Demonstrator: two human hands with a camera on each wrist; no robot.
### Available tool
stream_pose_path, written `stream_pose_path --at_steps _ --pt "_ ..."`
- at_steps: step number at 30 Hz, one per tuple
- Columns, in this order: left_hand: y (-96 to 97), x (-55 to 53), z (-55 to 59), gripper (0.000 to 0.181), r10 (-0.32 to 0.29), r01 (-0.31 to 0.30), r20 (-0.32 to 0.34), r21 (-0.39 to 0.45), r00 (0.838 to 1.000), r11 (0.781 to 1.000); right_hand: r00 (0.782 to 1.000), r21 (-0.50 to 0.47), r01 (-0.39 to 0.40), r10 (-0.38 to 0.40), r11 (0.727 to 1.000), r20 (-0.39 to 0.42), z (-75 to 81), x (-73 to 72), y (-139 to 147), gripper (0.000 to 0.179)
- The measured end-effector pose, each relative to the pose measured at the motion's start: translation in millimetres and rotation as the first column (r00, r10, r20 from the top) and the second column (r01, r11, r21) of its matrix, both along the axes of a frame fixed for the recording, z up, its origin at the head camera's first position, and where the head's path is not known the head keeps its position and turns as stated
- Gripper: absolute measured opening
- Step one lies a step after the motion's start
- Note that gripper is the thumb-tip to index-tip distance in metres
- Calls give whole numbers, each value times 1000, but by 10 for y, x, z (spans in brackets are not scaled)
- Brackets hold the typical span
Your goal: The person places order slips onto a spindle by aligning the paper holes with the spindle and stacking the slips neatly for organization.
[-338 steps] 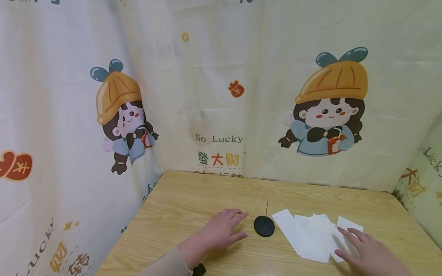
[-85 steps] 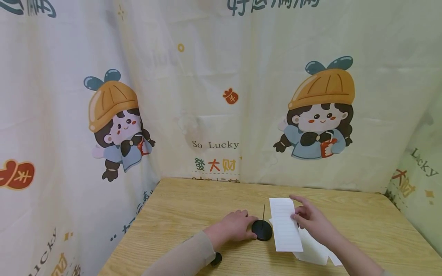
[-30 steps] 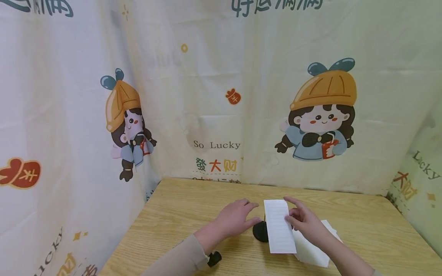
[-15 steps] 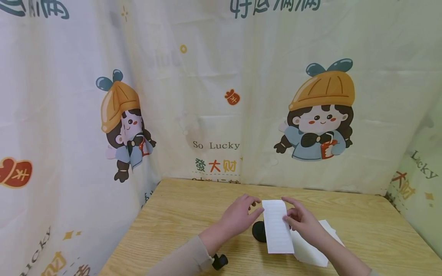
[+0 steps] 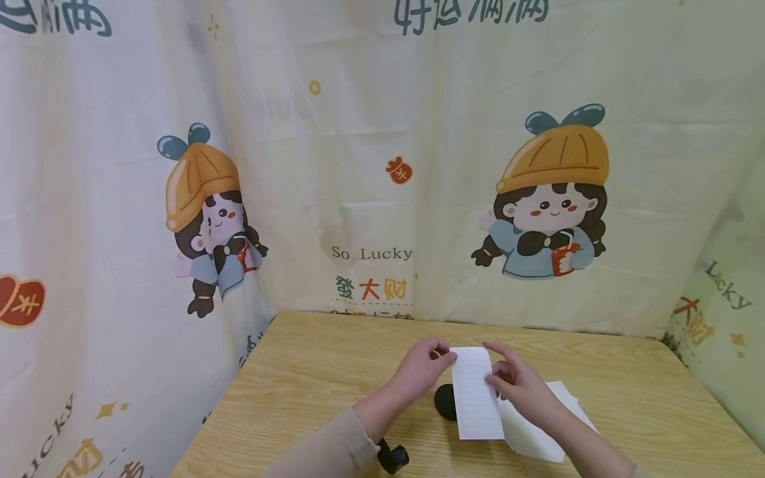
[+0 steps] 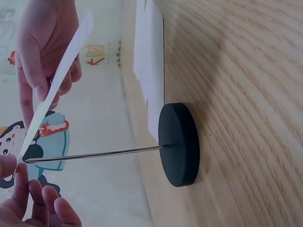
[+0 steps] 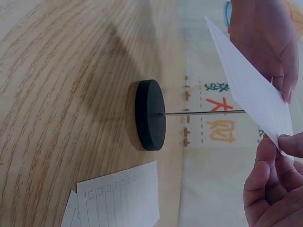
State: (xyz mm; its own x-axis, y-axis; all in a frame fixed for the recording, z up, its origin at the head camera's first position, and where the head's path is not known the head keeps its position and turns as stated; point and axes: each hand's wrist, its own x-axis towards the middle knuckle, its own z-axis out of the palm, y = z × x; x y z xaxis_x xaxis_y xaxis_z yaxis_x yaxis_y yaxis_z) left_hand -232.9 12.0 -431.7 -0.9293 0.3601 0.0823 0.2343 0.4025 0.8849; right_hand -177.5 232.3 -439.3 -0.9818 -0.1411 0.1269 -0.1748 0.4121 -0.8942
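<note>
Both hands hold a white lined paper slip [image 5: 478, 398] between them. My left hand [image 5: 420, 368] pinches its upper left corner between thumb and fingers. At its right edge my right hand [image 5: 521, 386] grips it, index finger stretched along the top corner. Behind the slip stands a paper spike with a round black base [image 5: 445, 402]. Its thin metal rod [image 6: 94, 155] rises upright in the left wrist view, the tip right at the slip's underside near my left fingertips. In the right wrist view the slip [image 7: 251, 90] hides the rod's tip.
Several loose white slips [image 5: 534, 435] lie overlapping on the wooden table [image 5: 323, 372], right of the spike and partly behind the right forearm. A black device [image 5: 393, 458] sits by the left sleeve. A printed curtain [image 5: 358, 199] closes off the table's back and sides.
From the spike's base, my left hand has risen and taken the slip's upper left corner. My right hand has lifted the slip off the pile and brought it left, over the spike.
</note>
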Motion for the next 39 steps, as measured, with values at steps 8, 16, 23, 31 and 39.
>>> stream_pose_path --at_steps 8,16,23,31,39 --pt "7 -1 11 20 -1 -1 33 39 999 999 998 -24 39 -38 999 54 1 -27 -27 65" --pt "74 -17 30 17 10 -13 47 65 999 998 993 -43 93 -90 995 74 9 -12 -23 58" --pt "79 -23 24 15 18 -21 42 66 999 998 996 -79 63 -58 995 63 -8 -12 -34 56" --pt "80 -55 -8 17 19 -21 47 58 999 998 997 -79 58 -53 995 64 -8 -13 -41 56" --pt "100 -57 -16 15 29 -32 63 44 998 999 995 -83 68 -61 994 85 1 -7 -53 57"
